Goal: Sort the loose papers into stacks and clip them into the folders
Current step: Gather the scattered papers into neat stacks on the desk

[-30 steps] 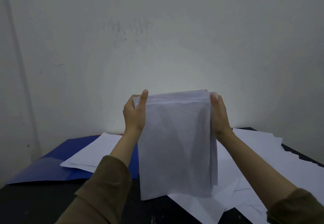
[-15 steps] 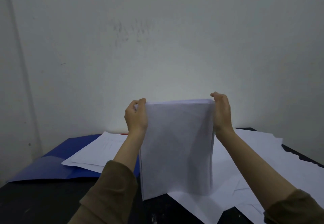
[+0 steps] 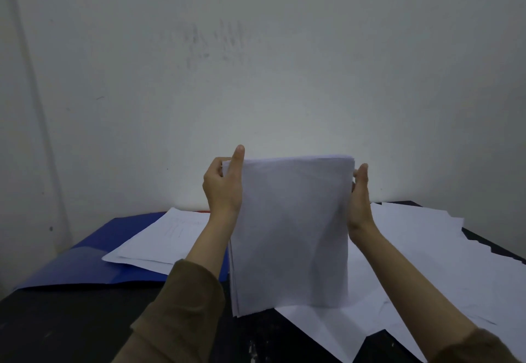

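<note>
A thick stack of white papers stands upright in front of me, its bottom edge down on the black table and on loose sheets. My left hand grips the stack's upper left edge, thumb straight up on the front and fingers curled behind. My right hand holds the upper right edge from the side, its thumb tip at the edge. An open blue folder lies flat at the left with a few white sheets on it.
Several loose white papers spread untidily over the right half of the table, some reaching under the stack. A bare pale wall rises directly behind the table. A red sliver shows behind the left wrist.
Both hands had curled over the stack's top edge half a second ago. They now sit lower on its sides, the left thumb raised. The stack stays upright in place.
</note>
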